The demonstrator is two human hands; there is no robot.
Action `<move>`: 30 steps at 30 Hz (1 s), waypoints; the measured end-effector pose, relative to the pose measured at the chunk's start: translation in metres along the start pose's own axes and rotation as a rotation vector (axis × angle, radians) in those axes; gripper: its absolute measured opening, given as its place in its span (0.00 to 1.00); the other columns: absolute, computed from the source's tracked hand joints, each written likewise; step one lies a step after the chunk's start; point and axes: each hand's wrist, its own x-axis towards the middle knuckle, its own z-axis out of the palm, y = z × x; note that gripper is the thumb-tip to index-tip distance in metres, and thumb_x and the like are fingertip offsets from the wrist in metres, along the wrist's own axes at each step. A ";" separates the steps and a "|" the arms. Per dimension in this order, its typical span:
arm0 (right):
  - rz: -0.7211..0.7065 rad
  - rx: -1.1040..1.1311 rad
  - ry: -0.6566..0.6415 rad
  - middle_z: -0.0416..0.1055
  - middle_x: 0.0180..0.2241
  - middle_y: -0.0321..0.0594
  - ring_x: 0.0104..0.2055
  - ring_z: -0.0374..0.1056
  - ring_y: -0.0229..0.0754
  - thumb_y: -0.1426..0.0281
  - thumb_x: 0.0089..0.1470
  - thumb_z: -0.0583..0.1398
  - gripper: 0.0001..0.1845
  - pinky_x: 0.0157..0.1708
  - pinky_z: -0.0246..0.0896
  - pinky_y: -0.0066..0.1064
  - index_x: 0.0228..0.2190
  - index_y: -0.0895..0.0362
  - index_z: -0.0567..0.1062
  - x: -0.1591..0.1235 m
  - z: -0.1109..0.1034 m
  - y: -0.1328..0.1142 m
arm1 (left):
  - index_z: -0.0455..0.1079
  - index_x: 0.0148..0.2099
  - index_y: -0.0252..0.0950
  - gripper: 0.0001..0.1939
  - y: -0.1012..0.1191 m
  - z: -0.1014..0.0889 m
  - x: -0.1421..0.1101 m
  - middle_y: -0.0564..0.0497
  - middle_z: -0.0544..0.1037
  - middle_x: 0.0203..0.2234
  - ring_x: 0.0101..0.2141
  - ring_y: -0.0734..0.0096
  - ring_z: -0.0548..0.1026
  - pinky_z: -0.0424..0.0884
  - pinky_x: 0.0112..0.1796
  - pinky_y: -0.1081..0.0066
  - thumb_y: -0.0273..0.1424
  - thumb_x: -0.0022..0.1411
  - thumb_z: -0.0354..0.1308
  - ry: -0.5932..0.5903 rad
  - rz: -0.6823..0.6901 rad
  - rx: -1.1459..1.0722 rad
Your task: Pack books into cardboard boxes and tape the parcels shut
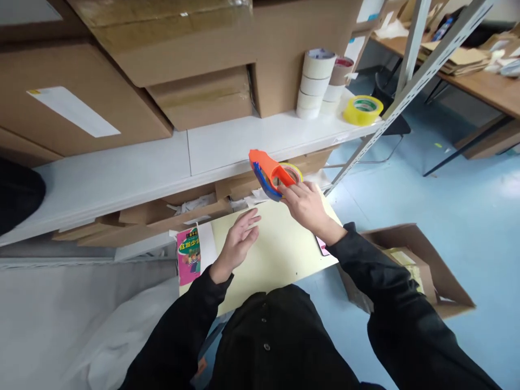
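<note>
My right hand (305, 206) is closed around an orange and blue tape dispenser (268, 172) loaded with a yellowish tape roll, held just above the far edge of a pale yellow sheet (276, 254). On that sheet lies my left hand (239, 239), fingers stretched out flat, holding nothing. Under the sheet's left side, a pink and green printed booklet (188, 254) sticks out.
A white shelf (134, 168) carries big cardboard boxes (81, 97), a stack of white tape rolls (316, 84) and a yellow tape roll (363, 110). An open cardboard box (422, 271) sits on the blue floor at right. A metal rack leg (410, 59) slants nearby.
</note>
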 end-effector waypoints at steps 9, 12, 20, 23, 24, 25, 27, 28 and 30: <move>0.150 0.183 -0.169 0.75 0.34 0.45 0.38 0.66 0.45 0.69 0.64 0.50 0.13 0.40 0.48 0.36 0.44 0.57 0.72 -0.122 0.095 -0.019 | 0.61 0.62 0.36 0.36 -0.076 0.061 -0.001 0.40 0.69 0.56 0.55 0.55 0.68 0.64 0.52 0.60 0.47 0.55 0.61 -0.073 -0.406 -0.251; 0.185 0.210 -0.221 0.75 0.33 0.46 0.38 0.67 0.46 0.69 0.64 0.49 0.13 0.39 0.49 0.36 0.43 0.56 0.72 -0.154 0.121 -0.026 | 0.65 0.58 0.34 0.34 -0.097 0.074 -0.009 0.41 0.74 0.51 0.52 0.56 0.70 0.63 0.52 0.60 0.46 0.54 0.62 -0.076 -0.507 -0.280; 0.166 0.207 -0.253 0.72 0.28 0.42 0.33 0.66 0.43 0.71 0.62 0.53 0.10 0.36 0.50 0.34 0.39 0.59 0.73 -0.203 0.167 -0.022 | 0.69 0.50 0.33 0.26 -0.142 0.094 -0.012 0.42 0.76 0.47 0.49 0.55 0.73 0.64 0.52 0.58 0.41 0.53 0.65 -0.090 -0.555 -0.359; 0.162 0.198 -0.276 0.71 0.27 0.42 0.32 0.65 0.43 0.71 0.63 0.52 0.11 0.35 0.50 0.34 0.38 0.60 0.74 -0.211 0.177 -0.017 | 0.68 0.50 0.33 0.26 -0.157 0.101 -0.008 0.43 0.77 0.45 0.47 0.56 0.74 0.64 0.52 0.56 0.40 0.52 0.66 -0.091 -0.555 -0.358; 0.163 0.195 -0.287 0.71 0.27 0.42 0.32 0.65 0.43 0.71 0.63 0.51 0.12 0.35 0.50 0.34 0.38 0.60 0.74 -0.213 0.180 -0.015 | 0.68 0.50 0.33 0.26 -0.162 0.102 -0.007 0.43 0.77 0.46 0.47 0.56 0.74 0.64 0.53 0.56 0.39 0.51 0.66 -0.085 -0.561 -0.362; 0.164 0.192 -0.298 0.71 0.27 0.42 0.32 0.64 0.43 0.71 0.64 0.50 0.12 0.35 0.50 0.34 0.37 0.60 0.74 -0.214 0.183 -0.013 | 0.68 0.50 0.34 0.26 -0.167 0.104 -0.007 0.42 0.77 0.46 0.48 0.56 0.74 0.64 0.53 0.55 0.39 0.51 0.67 -0.077 -0.570 -0.369; 0.164 0.192 -0.321 0.71 0.27 0.42 0.32 0.64 0.43 0.72 0.64 0.49 0.14 0.35 0.50 0.34 0.36 0.59 0.74 -0.218 0.189 -0.010 | 0.67 0.52 0.34 0.27 -0.176 0.108 -0.007 0.42 0.75 0.48 0.50 0.55 0.73 0.63 0.54 0.54 0.37 0.50 0.67 -0.054 -0.599 -0.382; 0.162 0.193 -0.332 0.71 0.28 0.42 0.32 0.64 0.43 0.72 0.64 0.49 0.14 0.35 0.50 0.34 0.36 0.59 0.74 -0.220 0.192 -0.009 | 0.66 0.53 0.35 0.29 -0.181 0.109 -0.008 0.41 0.75 0.49 0.51 0.54 0.71 0.62 0.55 0.54 0.36 0.50 0.67 -0.043 -0.617 -0.387; 0.161 0.191 -0.352 0.70 0.27 0.42 0.32 0.62 0.43 0.73 0.64 0.48 0.14 0.34 0.49 0.34 0.34 0.59 0.73 -0.225 0.197 -0.008 | 0.63 0.56 0.36 0.32 -0.190 0.111 -0.010 0.40 0.72 0.53 0.54 0.54 0.69 0.61 0.56 0.53 0.34 0.49 0.68 -0.023 -0.649 -0.388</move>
